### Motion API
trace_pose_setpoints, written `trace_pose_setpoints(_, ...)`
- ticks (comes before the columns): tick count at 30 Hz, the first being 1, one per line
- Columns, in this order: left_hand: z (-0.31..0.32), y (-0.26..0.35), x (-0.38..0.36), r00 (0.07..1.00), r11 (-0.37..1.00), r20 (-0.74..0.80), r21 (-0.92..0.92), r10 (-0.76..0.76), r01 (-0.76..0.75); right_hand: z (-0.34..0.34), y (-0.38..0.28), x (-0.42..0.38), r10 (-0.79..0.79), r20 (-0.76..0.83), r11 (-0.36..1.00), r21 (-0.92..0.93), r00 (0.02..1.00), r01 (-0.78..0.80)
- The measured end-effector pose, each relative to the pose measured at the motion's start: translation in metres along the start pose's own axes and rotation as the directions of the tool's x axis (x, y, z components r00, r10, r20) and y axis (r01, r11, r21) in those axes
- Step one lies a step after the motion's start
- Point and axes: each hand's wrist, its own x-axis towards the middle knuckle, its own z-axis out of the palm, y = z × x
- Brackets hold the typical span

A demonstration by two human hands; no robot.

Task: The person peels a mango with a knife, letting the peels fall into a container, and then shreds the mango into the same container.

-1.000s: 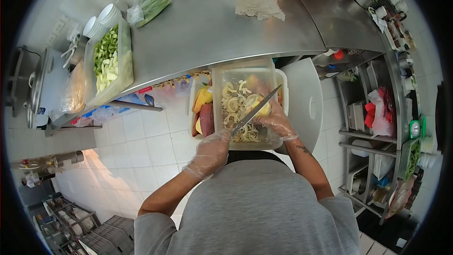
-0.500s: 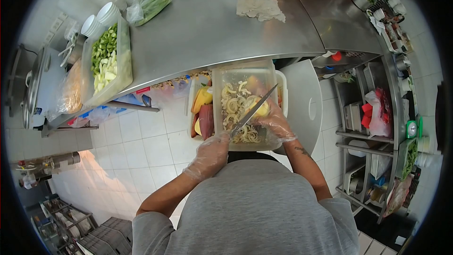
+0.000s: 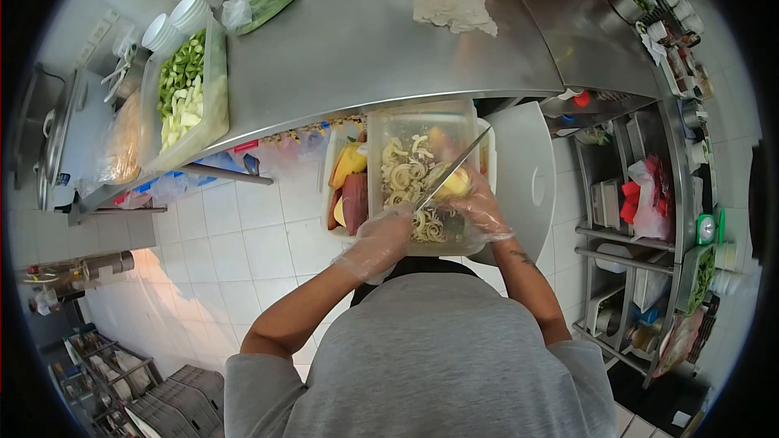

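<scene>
In a clear plastic glove, my left hand (image 3: 383, 237) is closed round the handle of a long knife (image 3: 461, 161). The blade slants up to the right, over a pale yellow piece that looks like a peeled banana blossom (image 3: 457, 184). My right hand (image 3: 484, 209), gloved as well, grips that blossom from its right side. Below both hands is a translucent tub (image 3: 466, 118) holding pale sliced rings (image 3: 402, 178) and loose shreds. Left of it, partly under the tub, a white bin (image 3: 329, 164) contains purple-red petals (image 3: 355, 204) and yellow ones (image 3: 350, 164).
A steel counter (image 3: 349, 40) runs ahead, with a crumpled cloth (image 3: 456, 13) on it. At its left stands a tub of chopped greens (image 3: 216, 89). A round grey surface (image 3: 527, 178) lies right of my tub. Steel shelves (image 3: 625, 251) stand farther right.
My left hand and the knife have shifted right and slightly up, with the blade now farther across the blossom. My right hand still grips the blossom.
</scene>
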Motion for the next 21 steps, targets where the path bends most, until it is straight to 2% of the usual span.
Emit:
trace_pose_setpoints(1, 0.002, 0.001, 0.005, 0.999, 1.000, 0.033, 0.006, -0.017, 0.017, -0.001, 0.001, -0.001, -0.003, -0.002, 0.999, -0.042, 1.000, 0.003)
trace_pose_setpoints(4, 0.006, 0.003, 0.023, 0.997, 0.998, -0.052, -0.008, 0.058, -0.059, 0.000, 0.009, -0.004, 0.083, -0.040, 0.992, -0.088, 0.996, -0.087)
trace_pose_setpoints(7, 0.012, 0.002, 0.033, 0.993, 0.993, -0.062, -0.061, 0.100, -0.104, 0.000, 0.008, -0.005, 0.045, -0.027, 0.996, -0.071, 0.999, -0.047)
trace_pose_setpoints(10, 0.012, 0.002, 0.045, 0.985, 0.991, -0.116, -0.040, 0.126, -0.131, -0.001, 0.020, -0.002, -0.016, -0.001, 0.969, -0.248, 1.000, 0.016)
trace_pose_setpoints(13, -0.001, 0.011, 0.028, 0.999, 0.996, -0.040, -0.076, 0.037, -0.040, 0.002, 0.013, -0.005, -0.028, -0.030, 0.998, -0.053, 0.999, 0.026)
trace_pose_setpoints(16, 0.000, 0.005, 0.004, 1.000, 0.999, 0.001, -0.034, 0.020, -0.020, -0.003, -0.004, -0.005, -0.087, -0.047, 0.996, 0.000, 0.995, 0.087)
trace_pose_setpoints(19, -0.002, 0.007, 0.013, 0.997, 0.998, 0.031, -0.022, -0.064, 0.064, -0.001, -0.004, -0.003, -0.047, -0.086, 0.997, -0.067, 0.995, 0.042)
trace_pose_setpoints(21, 0.001, 0.004, 0.016, 0.999, 0.999, -0.037, -0.042, -0.010, 0.008, -0.001, 0.001, 0.002, -0.109, -0.074, 0.991, -0.085, 0.991, 0.103)
